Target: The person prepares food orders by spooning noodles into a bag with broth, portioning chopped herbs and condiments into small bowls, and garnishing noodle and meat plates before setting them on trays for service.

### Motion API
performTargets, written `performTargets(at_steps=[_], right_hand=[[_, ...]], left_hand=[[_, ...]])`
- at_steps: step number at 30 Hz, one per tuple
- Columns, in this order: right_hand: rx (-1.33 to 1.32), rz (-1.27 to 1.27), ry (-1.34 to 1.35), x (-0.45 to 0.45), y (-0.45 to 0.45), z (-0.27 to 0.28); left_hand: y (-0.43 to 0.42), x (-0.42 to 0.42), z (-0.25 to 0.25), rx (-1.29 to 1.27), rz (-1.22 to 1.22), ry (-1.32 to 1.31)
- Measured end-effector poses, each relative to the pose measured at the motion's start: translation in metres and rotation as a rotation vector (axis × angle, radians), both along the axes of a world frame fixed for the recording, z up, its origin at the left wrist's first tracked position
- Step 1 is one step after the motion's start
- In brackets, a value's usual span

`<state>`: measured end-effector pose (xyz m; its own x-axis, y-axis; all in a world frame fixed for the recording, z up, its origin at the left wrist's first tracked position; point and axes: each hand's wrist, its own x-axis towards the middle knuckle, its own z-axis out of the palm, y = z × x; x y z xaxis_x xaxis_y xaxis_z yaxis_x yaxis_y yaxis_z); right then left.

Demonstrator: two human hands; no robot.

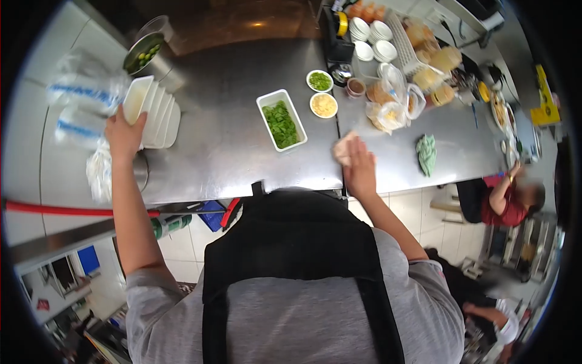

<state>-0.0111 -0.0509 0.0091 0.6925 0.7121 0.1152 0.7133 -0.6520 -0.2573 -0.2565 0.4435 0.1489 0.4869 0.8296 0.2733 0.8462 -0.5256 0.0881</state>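
At the left of the steel counter, my left hand point(125, 134) grips the rim of the nearest of several nested white plastic containers point(162, 119). Its thumb and fingers are at the upper edge. Farther right, my right hand point(362, 168) presses a pale cloth point(344, 149) against the counter near the front edge; part of the cloth sticks out past the fingers. Between the hands stands a white rectangular container point(299, 134) with chopped green leaves point(279, 124) inside. Just beyond it are a small bowl of chopped greens point(319, 80) and another of pale yellow minced food point(324, 105).
A metal pot point(163, 68) with green fruits and plastic-wrapped packs point(82, 91) stand at left. A crumpled green cloth point(426, 155), tied plastic bags point(388, 109), stacked white lids point(381, 50) and a bottle basket point(407, 45) are at right. A person in red point(508, 200) is beyond.
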Motion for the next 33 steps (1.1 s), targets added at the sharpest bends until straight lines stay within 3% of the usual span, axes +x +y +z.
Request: performTargets(at_steps=[3, 5, 6, 8, 9, 10, 11, 12, 15, 16, 21, 24, 26, 28, 30, 32, 33], right_hand=[[0.097, 0.339, 0.189, -0.045, 0.020, -0.003], [0.266, 0.530, 0.363, -0.057, 0.035, -0.004], [0.362, 0.583, 0.417, -0.056, 0.041, -0.001], [0.486, 0.500, 0.641, -0.059, 0.051, -0.001], [0.393, 0.284, 0.915, -0.063, 0.056, 0.019], [0.312, 0.061, 1.188, -0.069, 0.061, 0.036], [0.420, 0.094, 1.108, -0.081, 0.066, 0.028], [0.536, 0.115, 1.006, -0.086, 0.068, 0.022], [0.463, 0.165, 1.111, -0.093, 0.062, 0.079], [0.372, 0.171, 1.179, -0.095, 0.058, 0.092], [0.513, 0.094, 1.013, -0.100, 0.027, 0.124], [0.499, 0.007, 0.790, -0.094, 0.008, 0.137], [0.588, 0.026, 0.028, -0.081, -0.011, 0.128], [0.572, -0.012, -0.035, -0.071, -0.042, 0.120], [0.430, -0.230, -0.078, -0.068, -0.083, 0.112], [0.375, -0.333, 0.065, -0.073, -0.136, 0.091], [0.319, -0.387, 0.114, -0.081, -0.167, 0.075]], left_hand=[[-0.011, 0.001, 0.004, 0.055, -0.037, -0.016], [-0.036, 0.007, 0.019, 0.421, -0.253, -0.179], [-0.058, 0.017, 0.031, 0.474, -0.323, -0.282], [-0.088, 0.021, 0.025, 0.446, -0.458, -0.431], [-0.099, 0.019, 0.004, 0.371, -0.521, -0.465], [-0.112, 0.023, -0.009, 0.182, -0.801, -0.521], [-0.130, 0.028, -0.016, -0.102, -1.019, -0.381], [-0.181, 0.047, -0.015, -0.544, -1.261, -0.237], [-0.244, 0.075, -0.008, -0.913, -1.279, -0.230], [-0.248, 0.079, -0.015, -0.910, -1.295, -0.229], [-0.277, 0.095, -0.012, -0.823, -1.429, -0.367], [-0.299, 0.099, -0.012, -0.847, -1.389, -0.539], [-0.314, 0.106, -0.022, -0.844, -1.363, -0.647], [-0.324, 0.117, -0.038, -0.704, -1.300, -0.607], [-0.340, 0.127, -0.045, -0.662, -1.286, -0.478], [-0.363, 0.131, -0.054, -0.454, -1.164, -0.092], [-0.372, 0.137, -0.063, -0.480, -1.145, -0.094]])
